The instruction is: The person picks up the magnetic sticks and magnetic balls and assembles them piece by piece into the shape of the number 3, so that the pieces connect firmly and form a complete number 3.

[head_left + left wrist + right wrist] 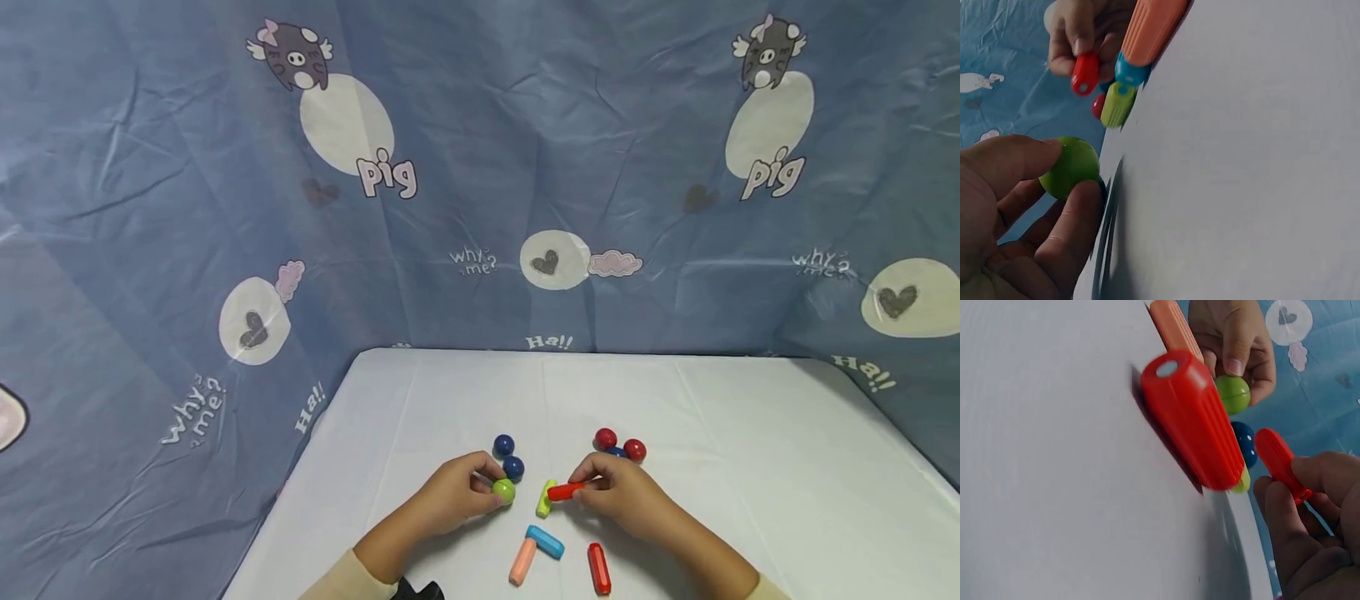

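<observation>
Thumb and fingers of my left hand pinch a green ball, seen close up in the left wrist view. Two dark blue balls lie just beyond it. My right hand pinches a short red rod by one end; in the head view its other end overlaps a yellow-green rod. Whether those two rods touch cannot be told. In the left wrist view the held red rod appears apart from the yellow-green rod. The right fingertips partly cover the red rod.
Nearer the person, a blue rod and a peach rod meet at an angle. Another red rod lies to their right. Beyond the right hand, two red balls cluster with a blue ball. The white table meets a blue printed curtain.
</observation>
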A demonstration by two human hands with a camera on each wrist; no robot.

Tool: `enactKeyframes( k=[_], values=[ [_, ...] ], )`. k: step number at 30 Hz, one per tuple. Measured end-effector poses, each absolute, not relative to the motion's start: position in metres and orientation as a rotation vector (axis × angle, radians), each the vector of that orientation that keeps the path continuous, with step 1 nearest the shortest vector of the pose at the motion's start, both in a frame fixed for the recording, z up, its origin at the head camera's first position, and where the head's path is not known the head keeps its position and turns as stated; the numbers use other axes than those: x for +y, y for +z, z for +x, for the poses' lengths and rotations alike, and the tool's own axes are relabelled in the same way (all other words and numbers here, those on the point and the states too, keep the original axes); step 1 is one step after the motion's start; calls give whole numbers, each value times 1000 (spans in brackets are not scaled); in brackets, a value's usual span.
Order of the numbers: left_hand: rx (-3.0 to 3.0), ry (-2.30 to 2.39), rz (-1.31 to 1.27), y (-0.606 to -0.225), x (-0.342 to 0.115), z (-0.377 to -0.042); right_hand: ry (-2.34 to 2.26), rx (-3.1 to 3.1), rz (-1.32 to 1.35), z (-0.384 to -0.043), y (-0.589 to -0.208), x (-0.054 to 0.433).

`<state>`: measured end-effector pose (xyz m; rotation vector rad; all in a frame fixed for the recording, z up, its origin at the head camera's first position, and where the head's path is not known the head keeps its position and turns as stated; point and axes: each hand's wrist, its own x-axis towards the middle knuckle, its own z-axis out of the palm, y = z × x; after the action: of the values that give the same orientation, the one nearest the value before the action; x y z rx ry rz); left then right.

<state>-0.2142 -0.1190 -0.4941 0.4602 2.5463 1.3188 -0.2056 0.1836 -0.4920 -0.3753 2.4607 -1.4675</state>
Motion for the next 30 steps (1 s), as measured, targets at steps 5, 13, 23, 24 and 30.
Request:
enactKeyframes(
  k=[5, 13, 23, 24, 30],
  values=[
    [2455, 1384, 428, -492, -113, -210, -1524, 2410, -366, -205, -492, 176],
    [2389, 1474, 444, -492, -109, -207, -1595, 2324, -407, -204, -491, 166],
    [2369, 1509, 454, -493, -108, -208, -1561, 2322, -401, -204, -492, 161],
    [2373, 1504, 454, -494, -108, -208, -1549, 2330, -405, -204, -492, 161],
    [2419, 1463, 459, -495, -109, -209, -1449, 2428, -400, -204, -485, 165]
  ],
)
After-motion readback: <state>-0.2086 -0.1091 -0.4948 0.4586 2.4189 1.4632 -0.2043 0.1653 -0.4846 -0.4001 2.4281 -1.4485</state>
